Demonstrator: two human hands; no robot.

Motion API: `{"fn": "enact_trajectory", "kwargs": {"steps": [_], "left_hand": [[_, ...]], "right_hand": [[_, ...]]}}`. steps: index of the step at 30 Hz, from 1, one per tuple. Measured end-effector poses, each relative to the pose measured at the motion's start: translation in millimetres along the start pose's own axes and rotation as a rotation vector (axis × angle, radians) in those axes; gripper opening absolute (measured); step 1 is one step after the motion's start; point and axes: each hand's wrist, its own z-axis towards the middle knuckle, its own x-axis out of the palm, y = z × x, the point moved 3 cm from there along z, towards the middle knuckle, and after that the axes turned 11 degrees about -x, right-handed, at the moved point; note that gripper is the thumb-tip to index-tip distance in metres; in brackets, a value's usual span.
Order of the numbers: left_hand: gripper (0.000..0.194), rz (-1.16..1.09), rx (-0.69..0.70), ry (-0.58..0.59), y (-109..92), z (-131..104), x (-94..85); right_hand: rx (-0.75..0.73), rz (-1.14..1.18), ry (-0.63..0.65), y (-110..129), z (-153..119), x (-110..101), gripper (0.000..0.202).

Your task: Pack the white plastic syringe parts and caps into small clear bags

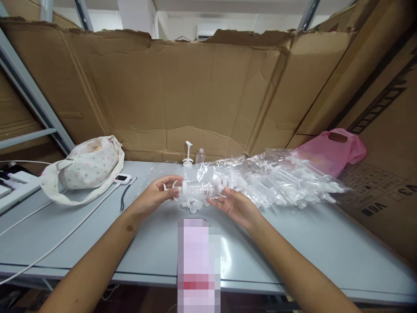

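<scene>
A clear ribbed plastic cylinder with white ends lies level between my hands. My left hand pinches the white handle part at its left end. At the right end, my right hand has its thumb and fingers around the white tip. Just below the cylinder, small white plastic pieces lie on the table. To the right, a clear plastic bag holds several white and clear plastic parts. Behind the cylinder stand a white pump-like piece and a small clear bottle.
On the grey table are a patterned cloth bag, a small white device with a cable, and a dark strap. A pink bag sits at the back right. Cardboard walls the back; a pixelated area covers the front centre.
</scene>
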Motion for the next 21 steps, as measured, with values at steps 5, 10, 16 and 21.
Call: {"fn": "enact_trajectory", "kwargs": {"steps": [5,10,16,21], "left_hand": [[0.028,-0.088,0.086,-0.229,-6.4,-2.9,-16.5],[0.017,-0.219,0.275,-0.438,-16.1,-6.6,-34.8],[0.014,0.135,0.516,-0.872,-25.7,-21.0,-45.0],[0.025,0.877,0.530,-0.888,-21.9,-14.9,-34.9]], "right_hand": [[-0.019,0.039,-0.051,6.9,1.7,-1.8,0.014],[-0.066,0.010,-0.120,18.1,2.8,-3.7,0.032],[-0.138,0.012,-0.179,27.7,4.9,-9.0,0.026],[-0.160,-0.005,-0.202,30.1,4.4,-9.2,0.023]]}}
